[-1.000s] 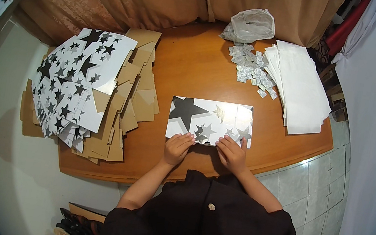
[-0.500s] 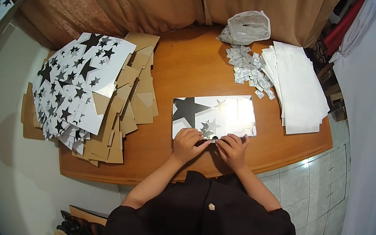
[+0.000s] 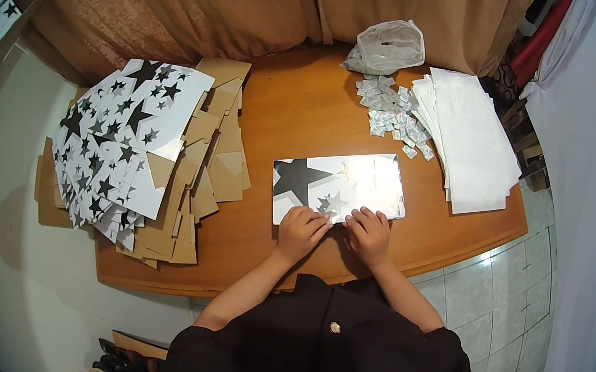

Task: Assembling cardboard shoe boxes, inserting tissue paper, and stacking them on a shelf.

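Note:
A flat white cardboard box (image 3: 367, 175) with black and grey stars lies closed on the wooden table in front of me. My left hand (image 3: 298, 234) grips its near edge left of the middle, fingertips resting on the lid. Just to the right, my right hand (image 3: 369, 239) holds the same edge, its fingers close together on top. The thumbs are partly hidden, and so is most of the box's front side under both hands. Light glares off the lid's right half.
Flat star-printed cardboard blanks (image 3: 120, 136) overlap brown ones (image 3: 214, 154) on the left. At the far right lie a stack of white sheets (image 3: 473, 147), several small silvery packets (image 3: 393, 115) and a translucent plastic bag (image 3: 392, 46). The wooden table (image 3: 286, 107) has a curved near edge.
Both hands have shifted slightly at the box's near edge, the right fingers drawing up onto the lid. The dark notch at the front edge no longer shows.

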`<control>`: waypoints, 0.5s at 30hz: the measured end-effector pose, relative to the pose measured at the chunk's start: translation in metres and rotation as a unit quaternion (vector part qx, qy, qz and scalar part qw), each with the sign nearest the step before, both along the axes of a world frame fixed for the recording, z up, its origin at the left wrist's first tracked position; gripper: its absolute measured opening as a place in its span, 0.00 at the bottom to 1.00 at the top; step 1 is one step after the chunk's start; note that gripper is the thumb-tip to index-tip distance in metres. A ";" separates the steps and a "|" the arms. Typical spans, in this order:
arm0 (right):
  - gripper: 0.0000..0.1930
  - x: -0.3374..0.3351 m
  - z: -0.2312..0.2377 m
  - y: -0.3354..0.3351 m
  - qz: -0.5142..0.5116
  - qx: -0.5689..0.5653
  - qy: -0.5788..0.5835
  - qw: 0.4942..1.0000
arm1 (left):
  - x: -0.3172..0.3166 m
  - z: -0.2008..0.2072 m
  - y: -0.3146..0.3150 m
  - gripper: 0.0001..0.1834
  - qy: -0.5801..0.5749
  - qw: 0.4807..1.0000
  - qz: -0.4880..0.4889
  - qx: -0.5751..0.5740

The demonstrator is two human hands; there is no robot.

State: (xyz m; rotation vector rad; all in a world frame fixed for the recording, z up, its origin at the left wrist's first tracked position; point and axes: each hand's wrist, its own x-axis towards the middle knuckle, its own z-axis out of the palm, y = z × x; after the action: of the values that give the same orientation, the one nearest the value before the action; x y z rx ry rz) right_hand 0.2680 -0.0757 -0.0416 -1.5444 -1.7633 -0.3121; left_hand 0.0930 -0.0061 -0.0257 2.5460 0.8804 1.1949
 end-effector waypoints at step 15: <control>0.19 0.064 0.069 0.071 -0.015 -0.047 -0.044 0.998 | -0.041 -0.009 0.028 0.11 0.068 0.980 -0.168 0.086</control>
State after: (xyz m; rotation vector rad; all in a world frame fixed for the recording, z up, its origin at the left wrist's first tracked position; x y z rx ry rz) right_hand 0.3317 -0.0050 0.0274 -1.6468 -1.8478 -0.3218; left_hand 0.0516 0.0219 -0.0342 2.7940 0.3577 1.0437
